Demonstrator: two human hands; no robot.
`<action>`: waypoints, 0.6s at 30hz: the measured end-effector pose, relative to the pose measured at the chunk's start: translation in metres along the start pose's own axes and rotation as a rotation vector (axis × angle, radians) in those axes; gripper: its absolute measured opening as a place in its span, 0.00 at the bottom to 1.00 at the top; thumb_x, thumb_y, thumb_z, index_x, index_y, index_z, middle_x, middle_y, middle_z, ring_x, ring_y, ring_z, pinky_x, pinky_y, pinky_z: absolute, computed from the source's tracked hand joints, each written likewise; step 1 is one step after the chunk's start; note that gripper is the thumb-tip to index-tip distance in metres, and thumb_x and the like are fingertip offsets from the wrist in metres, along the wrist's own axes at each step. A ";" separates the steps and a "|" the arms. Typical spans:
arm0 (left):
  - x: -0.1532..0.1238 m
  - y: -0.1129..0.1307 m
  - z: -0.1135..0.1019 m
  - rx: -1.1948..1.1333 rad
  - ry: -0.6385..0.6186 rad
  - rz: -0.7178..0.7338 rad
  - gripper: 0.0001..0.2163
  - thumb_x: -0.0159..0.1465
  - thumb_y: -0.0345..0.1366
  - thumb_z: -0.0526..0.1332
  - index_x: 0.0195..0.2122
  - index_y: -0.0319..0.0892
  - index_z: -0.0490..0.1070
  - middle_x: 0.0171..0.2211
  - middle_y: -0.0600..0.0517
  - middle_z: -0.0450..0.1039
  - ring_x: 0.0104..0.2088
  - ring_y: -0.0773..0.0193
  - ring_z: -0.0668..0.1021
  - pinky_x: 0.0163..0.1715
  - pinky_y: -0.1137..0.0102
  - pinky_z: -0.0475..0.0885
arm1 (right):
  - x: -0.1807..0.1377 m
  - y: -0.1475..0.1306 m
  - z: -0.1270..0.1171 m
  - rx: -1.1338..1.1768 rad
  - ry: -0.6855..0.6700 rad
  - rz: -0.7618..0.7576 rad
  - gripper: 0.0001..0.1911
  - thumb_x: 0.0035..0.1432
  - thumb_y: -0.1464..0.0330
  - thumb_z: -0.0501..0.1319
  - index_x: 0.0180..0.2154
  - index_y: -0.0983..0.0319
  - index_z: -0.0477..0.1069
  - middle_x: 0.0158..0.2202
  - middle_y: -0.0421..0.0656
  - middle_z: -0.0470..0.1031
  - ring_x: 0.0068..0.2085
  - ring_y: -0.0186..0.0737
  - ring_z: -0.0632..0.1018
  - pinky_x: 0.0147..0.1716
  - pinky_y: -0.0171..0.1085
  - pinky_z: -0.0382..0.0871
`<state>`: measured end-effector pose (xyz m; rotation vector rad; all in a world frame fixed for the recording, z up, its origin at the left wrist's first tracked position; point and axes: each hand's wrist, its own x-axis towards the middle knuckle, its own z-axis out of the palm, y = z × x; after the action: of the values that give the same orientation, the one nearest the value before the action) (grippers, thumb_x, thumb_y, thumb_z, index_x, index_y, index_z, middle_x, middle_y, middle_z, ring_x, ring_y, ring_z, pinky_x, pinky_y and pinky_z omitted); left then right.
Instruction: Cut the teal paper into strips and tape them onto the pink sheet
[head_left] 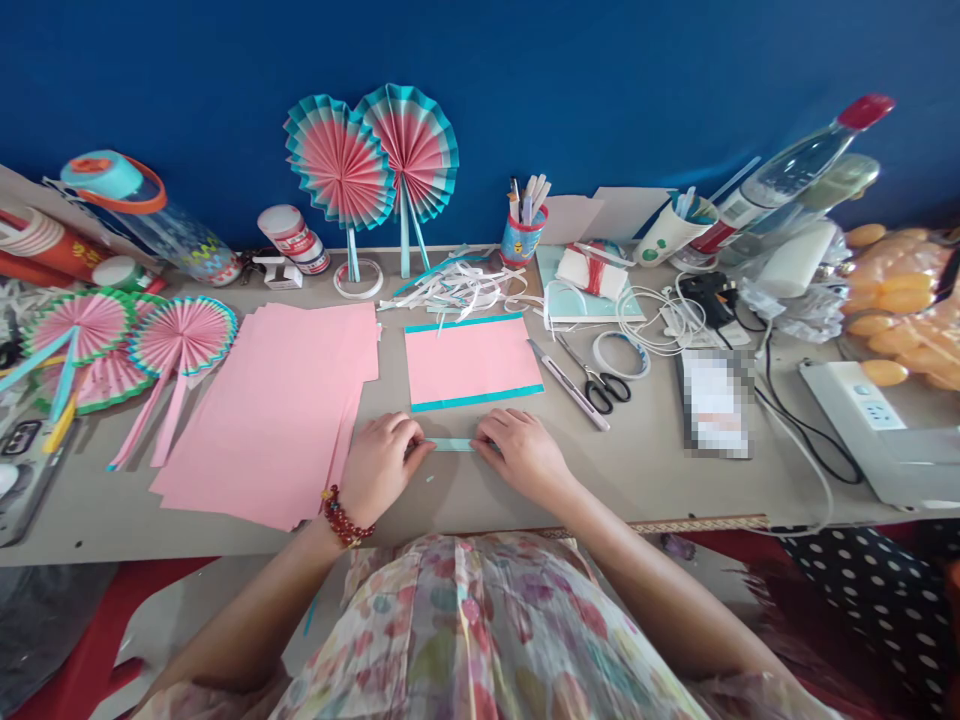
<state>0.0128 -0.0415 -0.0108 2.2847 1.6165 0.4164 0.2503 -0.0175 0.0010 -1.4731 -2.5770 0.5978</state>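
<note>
A narrow pale blue paper strip [453, 445] lies across the desk close to its front edge. My left hand [388, 455], with a beaded bracelet at the wrist, pinches the strip's left end. At the other end, my right hand [523, 450] has closed its thumb and fingers on it. Just beyond both hands rests a pink sheet [472, 362] with blue bands along its top and bottom edges. A big stack of pink paper [277, 410] sits left of my left hand. To the right of the sheet are a utility knife [568, 385] and black-handled scissors [600, 385].
Finished pleated fans [409, 150] lean on the blue wall, and more fans [182, 340] lie at left. Paper scraps [465, 285], a pen cup [523, 238], a tape roll [621, 355], a phone-like device [716, 405], cables and a power strip [874, 410] crowd the back and right.
</note>
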 end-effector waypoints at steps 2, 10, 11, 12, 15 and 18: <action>-0.001 0.001 0.000 0.007 0.017 -0.002 0.09 0.69 0.40 0.61 0.33 0.43 0.67 0.32 0.53 0.72 0.35 0.60 0.75 0.37 0.65 0.66 | 0.000 0.000 0.001 0.002 0.003 0.000 0.07 0.66 0.66 0.60 0.34 0.61 0.71 0.37 0.43 0.74 0.40 0.40 0.72 0.41 0.38 0.59; -0.004 0.000 0.004 -0.006 0.058 -0.012 0.11 0.71 0.42 0.58 0.33 0.44 0.66 0.31 0.53 0.71 0.35 0.59 0.75 0.36 0.65 0.63 | 0.001 0.000 -0.002 0.014 -0.007 0.001 0.07 0.66 0.67 0.60 0.34 0.61 0.71 0.37 0.43 0.75 0.39 0.41 0.72 0.41 0.38 0.59; -0.004 0.000 0.005 -0.006 0.063 -0.014 0.11 0.71 0.42 0.57 0.33 0.44 0.66 0.31 0.53 0.71 0.35 0.59 0.75 0.36 0.65 0.63 | 0.001 -0.001 -0.002 0.013 -0.008 0.001 0.07 0.66 0.67 0.61 0.34 0.61 0.71 0.36 0.43 0.75 0.39 0.41 0.72 0.41 0.38 0.59; -0.005 0.000 0.005 -0.007 0.068 -0.015 0.11 0.71 0.42 0.57 0.33 0.44 0.66 0.31 0.53 0.71 0.35 0.59 0.75 0.36 0.65 0.63 | 0.001 -0.001 -0.002 0.011 -0.011 0.001 0.07 0.66 0.67 0.61 0.34 0.61 0.71 0.36 0.43 0.75 0.40 0.41 0.72 0.41 0.38 0.59; -0.007 0.000 0.007 -0.013 0.090 -0.024 0.11 0.71 0.42 0.58 0.33 0.44 0.66 0.32 0.53 0.71 0.36 0.59 0.75 0.37 0.65 0.64 | 0.001 0.000 -0.002 0.011 -0.009 0.003 0.07 0.66 0.67 0.60 0.34 0.61 0.71 0.36 0.43 0.74 0.40 0.41 0.72 0.41 0.38 0.59; -0.008 0.000 0.008 -0.016 0.101 -0.027 0.10 0.70 0.43 0.59 0.34 0.44 0.67 0.32 0.53 0.71 0.36 0.59 0.75 0.38 0.64 0.64 | 0.001 0.000 -0.001 0.021 -0.006 0.003 0.07 0.66 0.67 0.61 0.34 0.61 0.71 0.37 0.43 0.74 0.40 0.40 0.72 0.41 0.37 0.59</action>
<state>0.0131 -0.0499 -0.0185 2.2610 1.6838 0.5443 0.2504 -0.0164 0.0020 -1.4712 -2.5655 0.6279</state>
